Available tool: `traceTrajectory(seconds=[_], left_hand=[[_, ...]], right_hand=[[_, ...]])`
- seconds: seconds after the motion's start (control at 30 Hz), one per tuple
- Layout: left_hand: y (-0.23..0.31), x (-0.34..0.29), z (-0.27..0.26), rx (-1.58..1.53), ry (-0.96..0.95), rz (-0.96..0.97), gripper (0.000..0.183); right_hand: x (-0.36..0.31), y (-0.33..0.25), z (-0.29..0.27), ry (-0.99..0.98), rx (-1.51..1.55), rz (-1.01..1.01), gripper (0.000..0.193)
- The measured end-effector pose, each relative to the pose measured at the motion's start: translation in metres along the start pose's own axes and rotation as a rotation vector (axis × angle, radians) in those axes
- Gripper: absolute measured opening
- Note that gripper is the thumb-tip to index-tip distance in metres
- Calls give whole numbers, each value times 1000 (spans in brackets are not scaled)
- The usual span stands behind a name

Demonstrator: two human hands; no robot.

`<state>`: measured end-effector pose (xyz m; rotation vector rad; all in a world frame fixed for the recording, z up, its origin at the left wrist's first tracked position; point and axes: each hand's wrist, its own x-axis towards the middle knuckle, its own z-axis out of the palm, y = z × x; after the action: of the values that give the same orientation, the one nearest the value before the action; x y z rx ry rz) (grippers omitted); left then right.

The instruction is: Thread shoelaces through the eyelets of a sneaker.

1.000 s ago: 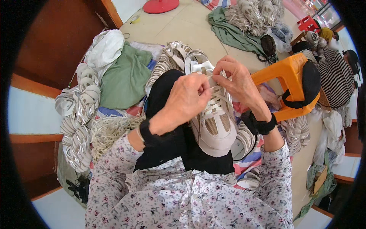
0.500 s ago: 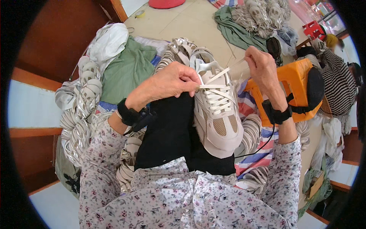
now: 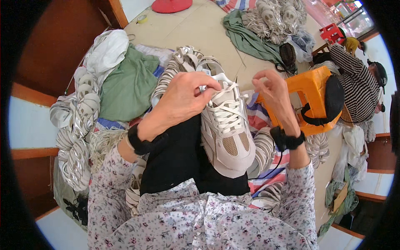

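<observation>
A beige and white sneaker (image 3: 227,137) rests on my black-trousered lap, toe toward me. Its cream shoelace (image 3: 228,118) crosses the tongue through several eyelets. At the shoe's upper left edge, my left hand (image 3: 187,93) is closed, thumb and forefinger pinched at the lace near the top eyelets. My right hand (image 3: 273,89) hovers right of the shoe's opening, apart from it. Its fingers curl toward the thumb, and whatever they may hold is too small to make out. Each wrist wears a black strapped device.
Stacked shoe uppers (image 3: 85,104) lie left, beside a green cloth (image 3: 129,85). More uppers (image 3: 277,18) pile at the far right. An orange plastic stool (image 3: 306,91) stands close to my right arm. Beyond it is a person in a striped top (image 3: 354,75).
My right hand has lowered slightly, and the lace strand stretched toward it no longer shows. My left hand has shifted onto the shoe's upper edge. The whole view has moved a little.
</observation>
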<state>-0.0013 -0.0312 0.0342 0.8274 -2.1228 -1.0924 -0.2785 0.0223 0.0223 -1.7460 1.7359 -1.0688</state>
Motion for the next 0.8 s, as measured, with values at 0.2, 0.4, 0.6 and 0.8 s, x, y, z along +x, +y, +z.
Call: traceTrajectory(seconds=[0.2, 0.4, 0.6, 0.8], left_hand=[[-2, 36, 33, 62, -44, 149, 17], [-15, 38, 42, 56, -137, 25, 14], [-16, 41, 40, -180, -264, -200, 17], [-13, 41, 39, -115, -296, -150, 19]], right_hand=[[-44, -20, 28, -17, 502, 256, 12], [-60, -13, 37, 1, 715, 409, 10], [-61, -6, 49, 32, 857, 390, 9], [-63, -9, 56, 51, 877, 437, 7]])
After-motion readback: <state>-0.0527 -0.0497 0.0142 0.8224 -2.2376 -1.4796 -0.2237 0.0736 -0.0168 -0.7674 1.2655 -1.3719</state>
